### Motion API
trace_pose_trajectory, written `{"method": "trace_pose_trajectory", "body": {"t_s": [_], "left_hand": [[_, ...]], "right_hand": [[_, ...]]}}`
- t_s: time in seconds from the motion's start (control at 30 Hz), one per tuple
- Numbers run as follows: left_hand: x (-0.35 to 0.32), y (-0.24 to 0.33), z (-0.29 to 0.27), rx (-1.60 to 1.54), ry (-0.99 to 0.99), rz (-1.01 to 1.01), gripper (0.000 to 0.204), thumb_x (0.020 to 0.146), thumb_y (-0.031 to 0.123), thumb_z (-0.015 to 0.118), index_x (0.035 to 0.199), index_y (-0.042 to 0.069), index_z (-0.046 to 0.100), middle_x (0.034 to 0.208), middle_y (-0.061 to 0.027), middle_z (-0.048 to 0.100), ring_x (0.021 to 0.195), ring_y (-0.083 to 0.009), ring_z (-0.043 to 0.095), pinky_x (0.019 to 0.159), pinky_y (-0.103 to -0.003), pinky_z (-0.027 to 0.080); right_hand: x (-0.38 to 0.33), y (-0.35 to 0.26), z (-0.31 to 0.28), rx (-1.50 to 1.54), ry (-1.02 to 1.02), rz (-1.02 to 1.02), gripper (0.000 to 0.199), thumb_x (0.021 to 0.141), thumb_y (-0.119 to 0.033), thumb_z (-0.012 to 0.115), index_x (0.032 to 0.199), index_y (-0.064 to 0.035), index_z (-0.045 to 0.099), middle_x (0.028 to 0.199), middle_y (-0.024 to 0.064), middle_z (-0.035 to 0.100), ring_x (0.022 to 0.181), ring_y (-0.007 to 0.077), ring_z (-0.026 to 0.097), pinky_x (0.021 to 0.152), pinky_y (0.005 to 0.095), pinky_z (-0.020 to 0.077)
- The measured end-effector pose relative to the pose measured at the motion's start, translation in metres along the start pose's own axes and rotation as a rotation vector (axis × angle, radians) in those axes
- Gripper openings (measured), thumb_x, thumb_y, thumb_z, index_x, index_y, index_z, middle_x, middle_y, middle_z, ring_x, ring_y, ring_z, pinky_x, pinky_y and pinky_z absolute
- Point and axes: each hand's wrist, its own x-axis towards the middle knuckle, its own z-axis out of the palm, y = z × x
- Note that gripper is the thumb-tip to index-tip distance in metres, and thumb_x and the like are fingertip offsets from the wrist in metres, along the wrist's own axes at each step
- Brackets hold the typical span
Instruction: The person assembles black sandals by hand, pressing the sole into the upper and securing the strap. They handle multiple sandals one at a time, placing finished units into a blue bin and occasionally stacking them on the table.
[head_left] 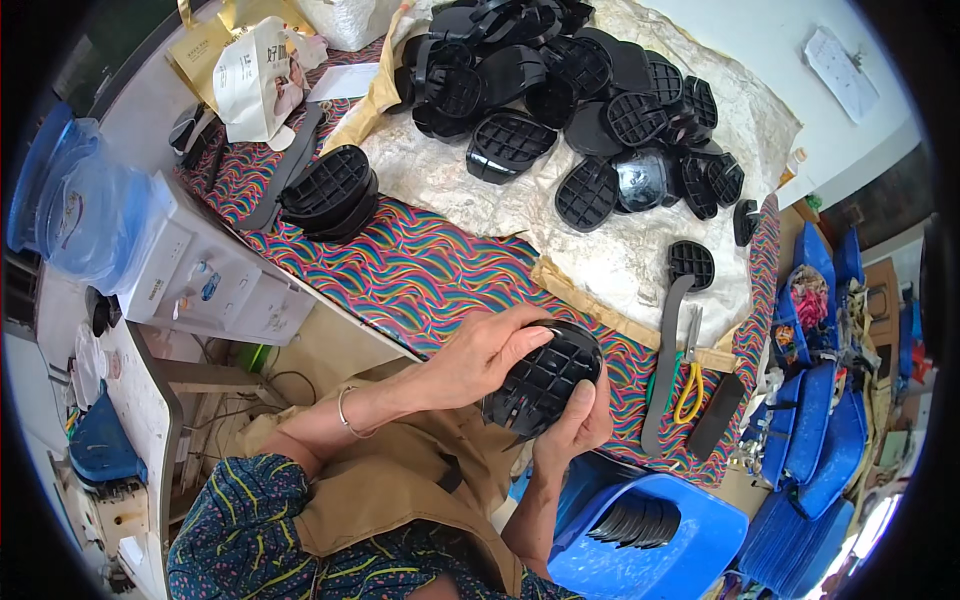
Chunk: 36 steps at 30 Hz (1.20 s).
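Note:
A black moulded plastic piece [545, 375], which looks like a shoe heel with a ribbed grid face, is held between both hands over the near edge of the table. My left hand [490, 352] is closed over its upper left side, the thumb lying along the rim. With the thumb pressed on its lower right edge, my right hand [580, 415] grips it from the other side. Left of my hands stands a small stack of similar black pieces [330, 195]. A large loose heap of them [540, 80] lies on a pale, stained sheet [450, 195] farther back.
Right of my hands lie a long dark strip [665, 350], yellow-handled scissors [690, 390] and a dark block [717, 415]. Below the table edge, a blue tub [650, 570] holds a row of black pieces [640, 522]. A water dispenser [190, 265] stands left; blue crates [805, 420] stand right.

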Motion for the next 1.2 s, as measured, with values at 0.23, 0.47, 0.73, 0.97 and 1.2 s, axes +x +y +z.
{"method": "trace_pose_trajectory", "body": {"t_s": [0.23,0.47,0.73,0.97,1.2], "left_hand": [[-0.005,-0.003,0.004,-0.208,-0.073,-0.034,0.04,0.094,0.006,0.06,0.133,-0.002,0.053,0.116,-0.0135,0.066,0.108,-0.0212,0.064,0.091,-0.036,0.05],[0.002,-0.012,0.003,-0.392,-0.151,-0.034,0.071,0.082,0.002,0.075,0.144,0.002,0.043,0.136,-0.0109,0.056,0.124,-0.0169,0.054,0.105,-0.032,0.042],[0.0,-0.002,-0.015,-0.322,-0.426,-0.11,0.079,0.079,0.009,0.079,0.147,0.003,0.039,0.138,-0.0125,0.053,0.129,-0.0194,0.049,0.108,-0.035,0.039],[0.006,0.0,-0.025,-0.284,-0.503,-0.103,0.079,0.072,0.005,0.079,0.144,0.004,0.044,0.135,-0.0109,0.056,0.122,-0.0185,0.054,0.104,-0.034,0.042],[0.002,0.0,-0.024,-0.318,-0.398,-0.119,0.074,0.072,0.002,0.075,0.141,0.004,0.047,0.126,-0.009,0.059,0.117,-0.0169,0.057,0.101,-0.032,0.044]], "right_hand": [[-0.004,-0.009,0.002,0.168,0.038,0.101,0.044,0.104,-0.026,0.045,0.127,0.0093,0.059,0.108,0.0115,0.069,0.092,0.0153,0.065,0.081,0.0288,0.0524],[-0.007,-0.01,-0.021,0.147,-0.217,0.251,0.048,0.103,-0.027,0.047,0.136,0.0068,0.054,0.116,0.0147,0.068,0.103,0.0156,0.064,0.088,0.029,0.0497],[0.043,-0.013,-0.056,0.192,-0.642,0.269,0.045,0.105,-0.033,0.043,0.117,0.0013,0.069,0.098,0.0147,0.073,0.091,0.0195,0.068,0.085,0.0334,0.0513],[0.05,-0.028,-0.034,-0.145,-0.751,-0.097,0.016,0.092,-0.01,0.065,0.093,0.0061,0.067,0.063,0.0108,0.057,0.054,0.0152,0.053,0.052,0.0308,0.0399],[0.038,-0.024,-0.029,-0.063,-0.637,0.041,0.021,0.095,-0.012,0.058,0.107,0.0022,0.068,0.091,0.0192,0.071,0.071,0.0256,0.07,0.065,0.0315,0.0525]]}}
